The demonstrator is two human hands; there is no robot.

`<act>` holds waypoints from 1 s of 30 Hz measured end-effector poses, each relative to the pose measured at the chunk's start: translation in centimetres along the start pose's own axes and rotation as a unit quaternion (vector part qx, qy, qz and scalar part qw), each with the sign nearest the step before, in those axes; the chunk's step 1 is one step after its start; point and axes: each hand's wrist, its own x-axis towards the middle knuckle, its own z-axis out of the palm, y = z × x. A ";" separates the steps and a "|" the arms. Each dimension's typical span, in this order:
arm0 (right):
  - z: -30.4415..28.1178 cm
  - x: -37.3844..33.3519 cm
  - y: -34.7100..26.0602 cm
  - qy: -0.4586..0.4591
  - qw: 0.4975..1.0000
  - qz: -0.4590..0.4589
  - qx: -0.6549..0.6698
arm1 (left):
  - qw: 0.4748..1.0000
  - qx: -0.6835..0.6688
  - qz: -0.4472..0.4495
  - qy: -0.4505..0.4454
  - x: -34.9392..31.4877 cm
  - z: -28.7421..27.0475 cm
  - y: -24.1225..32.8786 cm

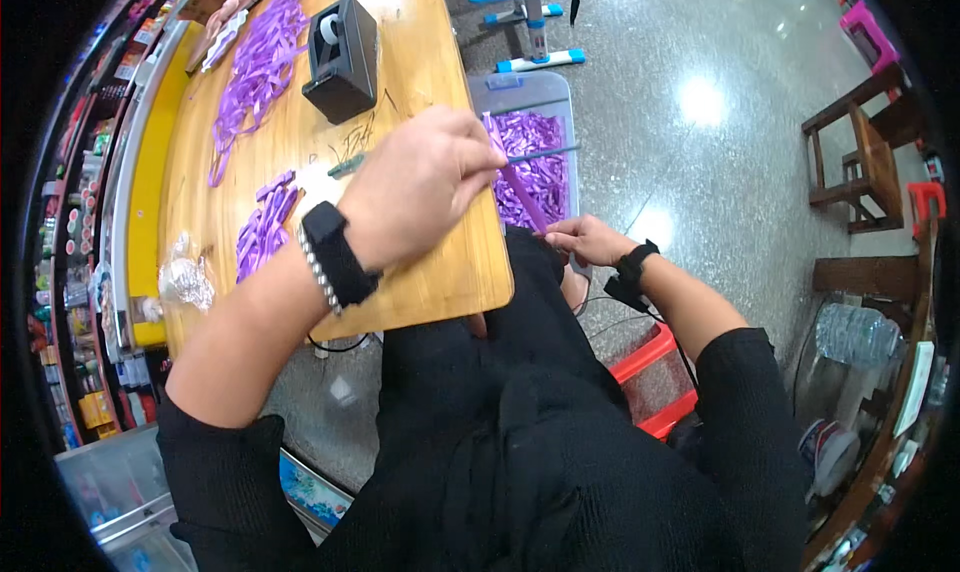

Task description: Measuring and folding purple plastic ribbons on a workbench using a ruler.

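1. L hand (425,177) pinched tight on purple ribbon (523,197) + thin rod (545,155); R hand (592,242) pinches ribbon's lower end.
2. Ribbon's btwn hands, nr table (430,297) edge.
3. Tip: prob. best kept taut, flat.
4. Count: 1 rod, 1 tape dispenser (350,72), 2 ribbon piles (262,67), 1 bin (530,90) (ribbons uncountable).

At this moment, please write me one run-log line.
left hand: holds thin stick; right hand: holds purple ribbon, stretched between hands; clear bin: ribbon pile inside
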 end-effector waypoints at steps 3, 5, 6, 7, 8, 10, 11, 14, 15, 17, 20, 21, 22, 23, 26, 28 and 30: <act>-1.0 2.6 -1.5 -0.016 1.000 0.003 -0.004 | 1.000 0.003 -0.006 -0.010 -0.6 0.0 0.5; -1.7 3.7 -3.5 -0.048 0.998 0.028 0.010 | 1.000 0.004 -0.013 -0.004 -0.7 -0.2 1.0; -2.3 5.5 -2.7 -0.042 0.998 -0.028 -0.034 | 1.000 0.002 -0.018 0.002 -0.7 -0.2 1.1; -2.7 6.5 -3.0 -0.024 0.997 -0.050 -0.050 | 1.000 -0.010 -0.026 -0.005 -0.8 -0.3 1.2; -3.2 7.4 -3.3 -0.006 0.995 -0.071 -0.065 | 1.000 -0.010 -0.027 -0.005 -0.8 -0.3 1.3; -5.3 10.1 -2.2 -0.001 0.985 -0.145 -0.088 | 0.999 -0.013 -0.044 -0.007 -0.7 -0.3 1.6; -6.1 10.6 -3.6 0.000 0.982 -0.151 -0.116 | 0.998 -0.016 -0.058 -0.015 -0.9 -0.3 1.4; -8.2 11.5 -7.0 0.031 0.974 -0.118 -0.190 | 0.998 -0.020 -0.059 -0.004 -1.2 -0.2 1.2; -9.2 12.4 -6.8 0.029 0.967 -0.170 -0.190 | 0.997 -0.015 -0.065 -0.025 -1.1 -0.3 1.4; -10.1 12.7 -8.2 0.038 0.949 -0.218 -0.226 | 0.998 -0.015 -0.066 -0.018 -1.0 -0.6 1.4; -11.4 12.7 -10.5 0.069 0.920 -0.220 -0.316 | 0.997 -0.015 -0.070 -0.016 -1.0 -0.8 1.3; -11.6 12.4 -11.1 0.096 0.904 -0.235 -0.345 | 0.997 -0.015 -0.072 -0.019 -1.0 -0.9 1.2; -11.9 12.0 -12.3 0.095 0.903 -0.235 -0.346 | 0.997 -0.015 -0.072 -0.019 -1.1 -0.9 1.3; -12.4 11.7 -13.5 0.100 0.894 -0.218 -0.379 | 0.997 -0.010 -0.073 -0.026 -1.1 -0.9 1.3; -13.7 11.7 -15.3 0.120 0.877 -0.192 -0.424 | 0.996 -0.013 -0.075 -0.036 -1.2 -0.7 1.2; -14.3 11.4 -16.5 0.145 0.856 -0.258 -0.425 | 0.996 -0.021 -0.077 -0.038 -1.2 -0.7 1.0; -14.5 11.1 -18.2 0.153 0.851 -0.218 -0.452 | 0.996 -0.036 -0.078 -0.040 -1.2 -0.7 0.9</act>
